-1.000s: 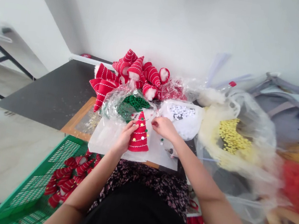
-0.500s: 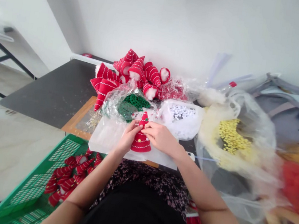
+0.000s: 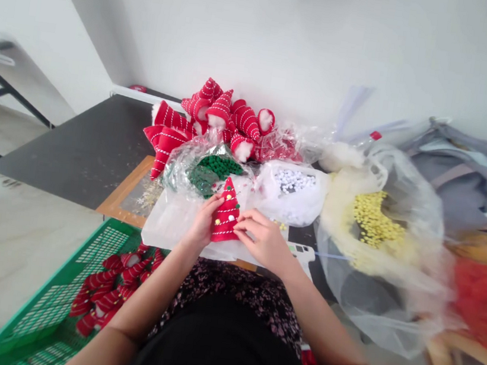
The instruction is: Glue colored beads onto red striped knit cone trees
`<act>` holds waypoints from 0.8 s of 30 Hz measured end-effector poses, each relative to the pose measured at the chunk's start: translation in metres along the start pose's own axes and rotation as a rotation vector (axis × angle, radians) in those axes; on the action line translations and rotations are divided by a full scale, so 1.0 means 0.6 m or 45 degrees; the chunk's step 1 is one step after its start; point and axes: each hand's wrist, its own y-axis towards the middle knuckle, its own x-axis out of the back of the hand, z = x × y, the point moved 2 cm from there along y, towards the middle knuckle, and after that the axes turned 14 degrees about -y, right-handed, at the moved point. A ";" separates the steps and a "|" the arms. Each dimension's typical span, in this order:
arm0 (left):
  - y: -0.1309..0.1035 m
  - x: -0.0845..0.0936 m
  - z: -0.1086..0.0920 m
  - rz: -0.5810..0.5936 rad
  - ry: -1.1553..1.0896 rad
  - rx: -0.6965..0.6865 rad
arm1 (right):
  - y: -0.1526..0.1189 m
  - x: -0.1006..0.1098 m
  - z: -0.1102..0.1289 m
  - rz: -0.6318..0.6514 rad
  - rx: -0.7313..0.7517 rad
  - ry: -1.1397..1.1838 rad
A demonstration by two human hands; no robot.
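Note:
A red felt cone (image 3: 224, 228) with white stitched lines stands tip-up above the white sheet, dotted with small yellow, green and white pom-poms. My left hand (image 3: 204, 220) is closed around its left side. At the cone's lower right edge, my right hand (image 3: 265, 240) has its thumb and fingertips drawn together in a pinch; whatever lies between them is too small to make out. Just behind the cone are a clear bag of green pom-poms (image 3: 221, 166) and a white bag of white pom-poms (image 3: 295, 181).
Stuffed red cones (image 3: 219, 109) are heaped against the wall. A large clear bag of yellow pom-poms (image 3: 376, 218) lies at right. Below left, a green basket (image 3: 38, 293) holds several red cones. A wood-framed board (image 3: 120, 193) lies under the white sheet (image 3: 166, 220).
The cone has turned and tilted slightly left, showing more of its pom-poms. My right hand has shifted from the cone's upper front to its lower right edge.

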 end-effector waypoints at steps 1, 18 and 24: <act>0.000 0.000 0.000 -0.010 -0.012 0.003 | -0.002 -0.004 0.000 0.016 0.009 -0.012; -0.177 0.226 -0.160 -0.331 0.756 0.215 | -0.103 0.111 -0.105 -0.183 -0.543 -0.150; -0.228 0.373 -0.330 -0.540 1.673 0.038 | -0.195 0.124 -0.145 -0.133 -0.818 -0.219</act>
